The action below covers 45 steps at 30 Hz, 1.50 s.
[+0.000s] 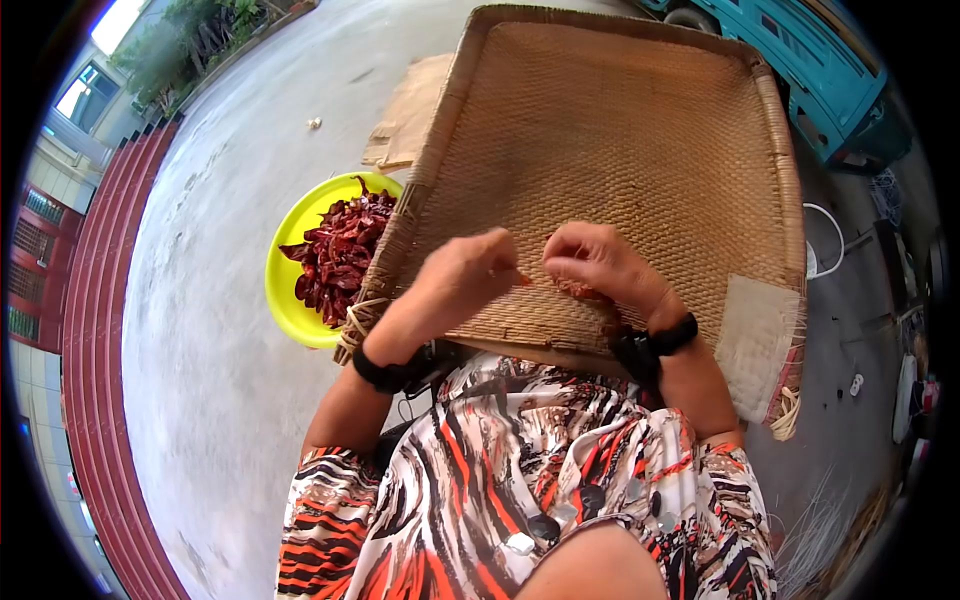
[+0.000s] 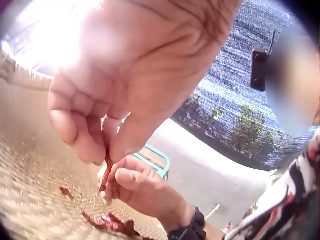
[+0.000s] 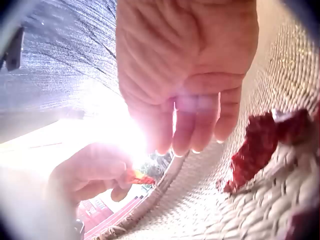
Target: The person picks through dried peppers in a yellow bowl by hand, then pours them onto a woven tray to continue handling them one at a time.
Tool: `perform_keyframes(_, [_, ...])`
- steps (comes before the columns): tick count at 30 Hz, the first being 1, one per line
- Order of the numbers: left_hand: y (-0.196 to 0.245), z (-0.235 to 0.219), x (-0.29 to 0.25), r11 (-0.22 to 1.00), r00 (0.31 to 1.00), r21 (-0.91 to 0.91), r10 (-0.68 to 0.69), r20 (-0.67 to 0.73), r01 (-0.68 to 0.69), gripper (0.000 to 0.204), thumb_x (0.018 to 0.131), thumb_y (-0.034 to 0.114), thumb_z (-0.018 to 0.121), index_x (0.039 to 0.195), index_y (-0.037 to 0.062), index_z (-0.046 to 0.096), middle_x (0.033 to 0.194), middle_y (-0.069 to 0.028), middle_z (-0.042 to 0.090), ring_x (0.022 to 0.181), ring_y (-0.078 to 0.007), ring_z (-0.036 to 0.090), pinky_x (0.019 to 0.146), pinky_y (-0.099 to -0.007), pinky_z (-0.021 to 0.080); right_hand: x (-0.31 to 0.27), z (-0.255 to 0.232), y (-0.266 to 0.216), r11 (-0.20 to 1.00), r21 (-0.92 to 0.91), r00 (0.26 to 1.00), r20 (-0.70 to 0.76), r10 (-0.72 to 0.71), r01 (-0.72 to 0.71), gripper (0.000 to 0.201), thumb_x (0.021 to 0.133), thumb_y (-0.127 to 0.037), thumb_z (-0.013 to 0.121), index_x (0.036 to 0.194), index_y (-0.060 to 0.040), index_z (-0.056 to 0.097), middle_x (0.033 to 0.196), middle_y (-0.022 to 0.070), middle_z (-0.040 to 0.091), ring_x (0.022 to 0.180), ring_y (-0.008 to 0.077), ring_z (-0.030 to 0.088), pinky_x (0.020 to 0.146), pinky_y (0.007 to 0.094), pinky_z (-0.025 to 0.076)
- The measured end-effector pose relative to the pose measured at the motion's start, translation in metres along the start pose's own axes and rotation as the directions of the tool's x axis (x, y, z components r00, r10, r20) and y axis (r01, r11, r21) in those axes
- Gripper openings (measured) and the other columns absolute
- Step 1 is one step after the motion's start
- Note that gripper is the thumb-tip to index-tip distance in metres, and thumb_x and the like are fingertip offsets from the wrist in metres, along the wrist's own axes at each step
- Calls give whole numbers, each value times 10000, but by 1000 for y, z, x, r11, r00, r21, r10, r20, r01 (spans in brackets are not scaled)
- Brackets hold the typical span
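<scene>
The place is a paved yard: grey ground (image 1: 230, 200) spreads far out to the left of the hands, with dark red steps (image 1: 105, 260) at its edge. A blue-green cart (image 1: 815, 75) stands beyond the hands, to the right. Under the hands is a big woven tray (image 1: 610, 110), with its raised rim going around, and a pale patch (image 1: 757, 340) covers its corner on the right hand's side.

The left hand (image 1: 465, 272) holds a small piece of dried red pepper (image 2: 108, 174) in a narrow pinch of thumb and finger. This piece is above the tray, between the two hands. It is thin, and its long axis runs out from the fingertips; in the head view its free end points toward the right hand (image 1: 610, 268), and in the left wrist view it points steeply down.

The right hand is beside it, quite near, the fingers loosely bent and a little apart. Below the right hand, larger pepper pieces (image 3: 252, 150) lie on the weave. Left of the left hand, outside the tray, a yellow basin (image 1: 285, 290) carries a heap of dried red peppers (image 1: 340, 250).
</scene>
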<state>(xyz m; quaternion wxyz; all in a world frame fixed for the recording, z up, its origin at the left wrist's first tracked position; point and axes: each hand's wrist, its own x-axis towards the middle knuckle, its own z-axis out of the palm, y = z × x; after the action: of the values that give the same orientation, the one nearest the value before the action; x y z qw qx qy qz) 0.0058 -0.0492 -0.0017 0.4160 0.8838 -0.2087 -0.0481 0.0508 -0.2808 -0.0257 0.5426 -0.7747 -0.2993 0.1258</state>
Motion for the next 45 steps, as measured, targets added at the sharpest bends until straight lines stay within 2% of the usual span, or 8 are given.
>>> perform_keyframes(5, [5,-52,-19,906,914,254,-251,-318,337,182,840,148,719,872,44,573,709,-66,606,673,-163,597,632,-320,477,-5,-27,17,939,-281,979,-96,180,-200,163,849,-136,670,932,-1,633,818,80,650,767,134,608,697,295,497])
perform_keyframes(12, [-44,-93,-41,772,794,505,0,-608,386,248,884,173,646,1094,50,599,934,-130,665,835,-242,650,730,-350,509,-14,-27,27,661,-721,962,-28,271,-207,244,818,-252,687,924,-44,616,847,137,669,762,218,653,679,332,504])
perform_keyframes(16, [-14,-54,-21,884,933,361,-191,-305,299,170,878,105,622,1035,41,632,869,-83,655,806,-171,628,718,-306,501,-9,-27,39,829,-522,956,81,282,-200,296,799,-286,713,974,-67,620,869,129,680,818,259,662,732,383,511])
perform_keyframes(17, [-32,-42,-18,956,975,292,52,-218,14,157,860,67,627,1015,44,634,862,-82,651,798,-162,629,709,-299,500,-9,-27,38,869,-444,957,76,278,-218,285,807,-263,713,975,-56,614,856,127,678,801,241,659,715,372,513])
perform_keyframes(20, [-3,-12,1,977,1000,212,3,-27,3,183,856,133,662,1007,41,614,860,-114,660,772,-267,651,702,-348,519,-6,-23,25,948,-109,953,18,301,-298,220,849,-163,684,977,-11,589,808,115,660,761,181,643,661,322,510])
perform_keyframes(26, [12,29,34,975,989,172,-144,26,138,430,873,326,683,1142,18,548,902,-164,699,826,-313,690,720,-395,535,2,-17,2,918,346,981,46,191,-195,112,930,-65,593,1001,16,561,875,73,630,765,137,629,677,278,539])
perform_keyframes(33, [4,38,31,997,996,-48,50,-77,-54,341,848,264,732,1022,46,536,831,-162,681,764,-310,690,641,-391,532,1,-17,7,816,550,984,118,131,-175,150,924,-65,601,1055,-2,564,973,54,634,887,124,628,786,273,546])
perform_keyframes(45, [-31,-81,-28,663,785,485,-269,-558,571,372,849,257,662,1174,85,604,1000,-151,692,927,-341,657,809,-437,503,-10,-10,6,868,-495,981,157,117,-24,260,734,-245,726,906,-74,631,874,100,650,854,263,634,750,375,502])
